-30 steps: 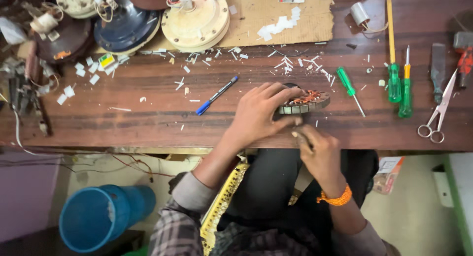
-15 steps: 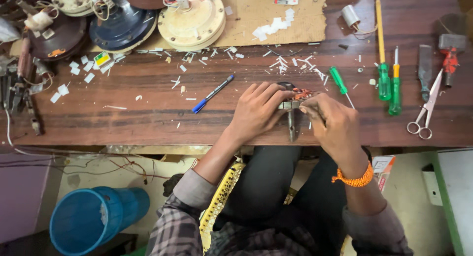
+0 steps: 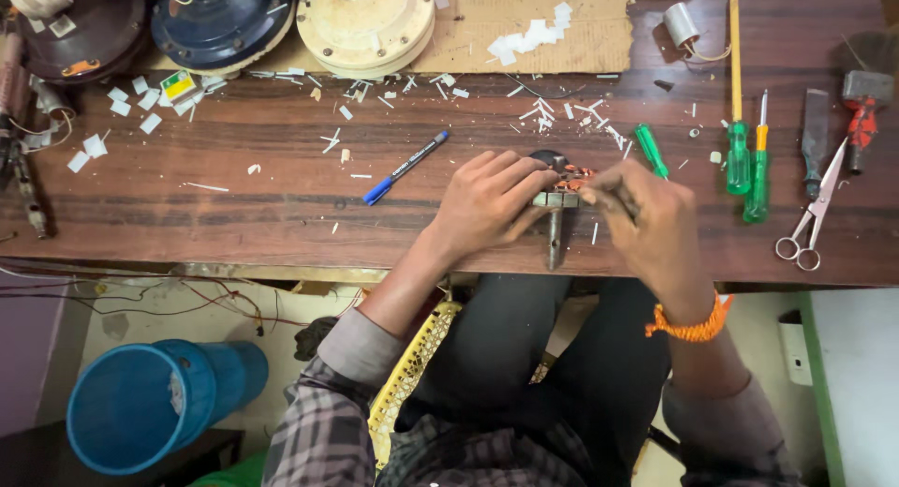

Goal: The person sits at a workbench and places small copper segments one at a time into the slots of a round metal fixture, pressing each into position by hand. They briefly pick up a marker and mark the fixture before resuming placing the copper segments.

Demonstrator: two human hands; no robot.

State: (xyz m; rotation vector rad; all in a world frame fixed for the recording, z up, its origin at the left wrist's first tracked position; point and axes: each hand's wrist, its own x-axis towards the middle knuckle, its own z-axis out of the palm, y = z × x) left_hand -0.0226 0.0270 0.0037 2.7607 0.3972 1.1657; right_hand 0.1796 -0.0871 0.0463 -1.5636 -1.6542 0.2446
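My left hand [image 3: 489,204] grips a small round motor core with copper windings [image 3: 566,181] that sits near the front edge of the wooden workbench [image 3: 243,206]. A metal shaft [image 3: 554,238] sticks out of the core toward me. My right hand [image 3: 646,220] is closed over the core's right side, fingers pinched at the windings; whether it holds a small tool there cannot be told. A green-handled screwdriver [image 3: 650,150] lies just behind my right hand. A blue pen [image 3: 405,168] lies to the left of my left hand.
Three round fan motor housings, dark brown [image 3: 80,28], blue [image 3: 223,19] and cream [image 3: 365,23], stand at the back left beside a cardboard sheet [image 3: 524,23]. Screwdrivers [image 3: 738,150], scissors [image 3: 813,215] and a chisel [image 3: 815,122] lie at right. Paper scraps litter the bench. A blue bucket [image 3: 131,417] stands below.
My right hand has come up from the bench's front edge and closed onto the motor core's right side. My left hand has kept its hold on the core.
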